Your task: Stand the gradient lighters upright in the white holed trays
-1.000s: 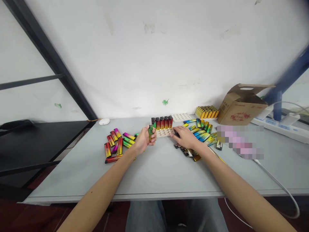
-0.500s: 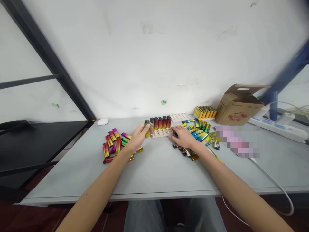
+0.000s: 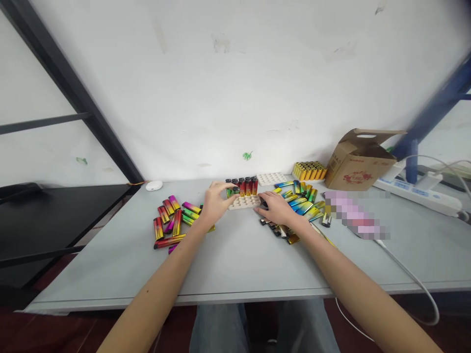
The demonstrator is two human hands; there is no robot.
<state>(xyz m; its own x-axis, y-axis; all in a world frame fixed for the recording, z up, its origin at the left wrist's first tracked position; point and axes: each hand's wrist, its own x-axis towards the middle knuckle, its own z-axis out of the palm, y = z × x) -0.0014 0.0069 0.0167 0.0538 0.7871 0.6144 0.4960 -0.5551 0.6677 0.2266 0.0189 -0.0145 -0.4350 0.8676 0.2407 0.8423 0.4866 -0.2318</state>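
Observation:
My left hand (image 3: 217, 201) is closed at the left end of a pale holed tray (image 3: 245, 202), with a black-topped lighter between thumb and fingers. Upright red and yellow lighters (image 3: 248, 186) fill the tray's back row, with green ones at its left end. My right hand (image 3: 274, 208) rests at the tray's right end, its fingers bent around something dark that is mostly hidden. Beneath and beyond it lies a pile of blue, yellow and green lighters (image 3: 304, 208). Loose red, purple and green lighters (image 3: 177, 223) lie left of my left hand.
Along the wall stand a second holed tray (image 3: 271, 179), a block of upright gold lighters (image 3: 310, 171) and an open cardboard box (image 3: 355, 169). A white power strip (image 3: 419, 194), a cable and a blurred pink object (image 3: 351, 211) are at the right. A white case (image 3: 154, 186) sits back left.
My left hand has tipped the lighter from upright to nearly flat, over the tray's left end. My right hand stays by the tray. The whole view has shifted slightly.

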